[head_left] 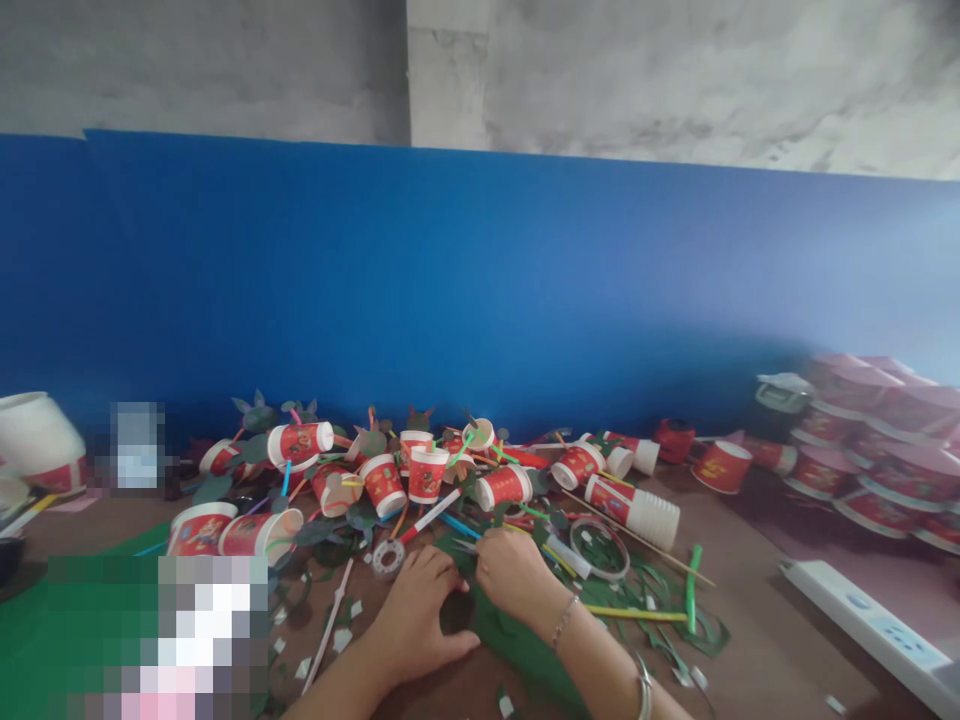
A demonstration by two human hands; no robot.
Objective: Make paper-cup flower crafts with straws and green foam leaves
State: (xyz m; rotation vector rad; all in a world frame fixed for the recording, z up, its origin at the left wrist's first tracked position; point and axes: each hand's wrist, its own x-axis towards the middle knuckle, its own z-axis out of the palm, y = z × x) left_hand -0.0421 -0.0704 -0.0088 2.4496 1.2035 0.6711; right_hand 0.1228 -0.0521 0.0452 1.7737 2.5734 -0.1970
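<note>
My left hand (426,615) rests low over the table, thumb spread from its curled fingers and nothing clearly gripped. Close on its right, my right hand (514,572) is closed, with the thin metal blades of scissors (464,546) poking out past the fingers toward the left. Their handles are hidden in the hand. Dark green sheet material (517,650) lies beneath my right hand and wrist. A roll of clear tape (388,558) sits just beyond my left fingers. Beyond both hands lies a red and white paper cup (504,487).
Red paper cups, straws and green cut-outs form a heap against the blue partition (480,290). At right are a nested cup stack (637,510), a larger tape roll (600,548), a power strip (874,625) and piled pink-topped cups (885,440). Green scraps litter the brown table (739,610).
</note>
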